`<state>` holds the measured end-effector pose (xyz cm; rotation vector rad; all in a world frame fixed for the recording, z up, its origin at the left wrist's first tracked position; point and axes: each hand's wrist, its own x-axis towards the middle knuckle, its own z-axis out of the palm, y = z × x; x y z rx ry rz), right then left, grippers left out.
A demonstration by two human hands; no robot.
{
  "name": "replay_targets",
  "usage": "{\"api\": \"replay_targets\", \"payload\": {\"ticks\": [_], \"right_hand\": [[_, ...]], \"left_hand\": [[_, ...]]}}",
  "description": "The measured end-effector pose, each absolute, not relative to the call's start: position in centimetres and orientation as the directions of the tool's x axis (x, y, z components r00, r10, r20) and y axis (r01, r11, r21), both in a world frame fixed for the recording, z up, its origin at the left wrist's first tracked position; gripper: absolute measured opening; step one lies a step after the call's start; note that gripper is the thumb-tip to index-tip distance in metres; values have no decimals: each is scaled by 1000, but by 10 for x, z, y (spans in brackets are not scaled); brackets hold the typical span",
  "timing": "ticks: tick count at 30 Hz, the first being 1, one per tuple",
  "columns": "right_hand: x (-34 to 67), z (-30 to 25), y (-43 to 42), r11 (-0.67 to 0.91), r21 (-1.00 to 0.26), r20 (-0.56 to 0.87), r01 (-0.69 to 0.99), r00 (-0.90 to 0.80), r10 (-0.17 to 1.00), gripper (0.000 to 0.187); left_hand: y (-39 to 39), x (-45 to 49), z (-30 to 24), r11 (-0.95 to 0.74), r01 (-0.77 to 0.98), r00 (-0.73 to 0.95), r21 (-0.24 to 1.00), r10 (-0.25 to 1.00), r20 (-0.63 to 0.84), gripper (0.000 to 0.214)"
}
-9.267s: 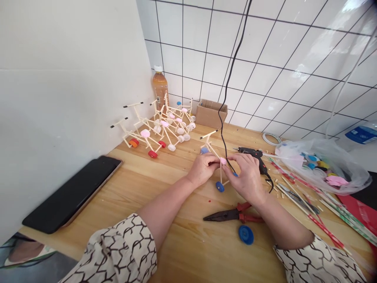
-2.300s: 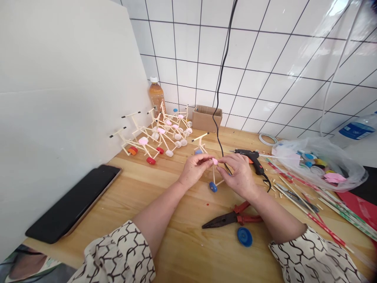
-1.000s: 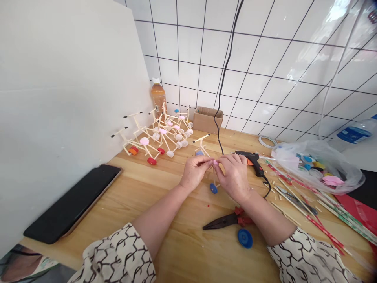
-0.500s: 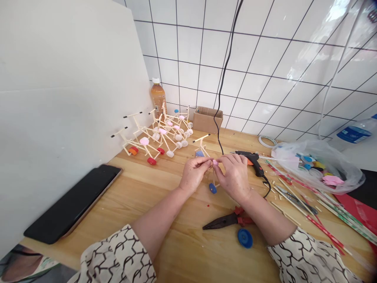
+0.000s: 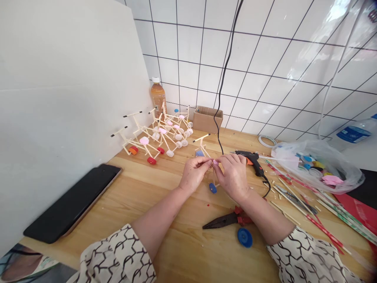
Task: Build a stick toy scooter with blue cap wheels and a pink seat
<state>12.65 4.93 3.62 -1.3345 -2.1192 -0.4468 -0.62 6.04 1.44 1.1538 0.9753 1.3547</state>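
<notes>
My left hand (image 5: 194, 173) and my right hand (image 5: 232, 173) meet at mid-table, fingertips pinched around a small pink piece (image 5: 215, 161) on a stick-built toy tricycle. Much of this tricycle is hidden behind the fingers. Its handlebar with dark tips (image 5: 202, 138) rises beyond my left hand, above a blue front wheel (image 5: 199, 153). A darker blue bottle-cap wheel (image 5: 213, 188) shows below the fingers. Close to my right forearm lie red-handled pliers (image 5: 225, 221) and a loose blue cap (image 5: 244, 237).
Several finished stick tricycles (image 5: 161, 131) stand at the back left, near a drink bottle (image 5: 158, 96) and a cardboard box (image 5: 207, 119). A black glue gun (image 5: 250, 159), scissors (image 5: 296, 199), loose sticks and a plastic bag of caps (image 5: 318, 165) lie right. A phone (image 5: 73, 202) rests left.
Almost nothing differs. Both hands stay pinched at the pink piece, with only a very slight shift of my right hand and fingers.
</notes>
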Motion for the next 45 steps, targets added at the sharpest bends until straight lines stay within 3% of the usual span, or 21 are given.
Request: {"api": "replay_targets", "payload": {"ticks": [12, 28, 31, 38, 45], "right_hand": [[130, 37, 49, 441, -60, 648, 896, -301, 699, 15], [131, 35, 49, 461, -60, 614, 885, -331, 716, 19], [135, 36, 50, 469, -134, 599, 873, -306, 740, 13], [148, 40, 54, 467, -434, 496, 770, -228, 838, 8], [146, 37, 55, 470, -466, 483, 750, -230, 845, 9]], "left_hand": [[58, -6, 15, -52, -224, -11, 973, 999, 51, 23], [56, -7, 16, -144, -91, -4, 985, 990, 144, 18], [56, -9, 20, -147, -40, -24, 988, 989, 146, 17], [55, -10, 18, -186, 101, 4, 977, 982, 187, 15], [56, -9, 15, -215, 112, 8, 970, 976, 215, 19]]}}
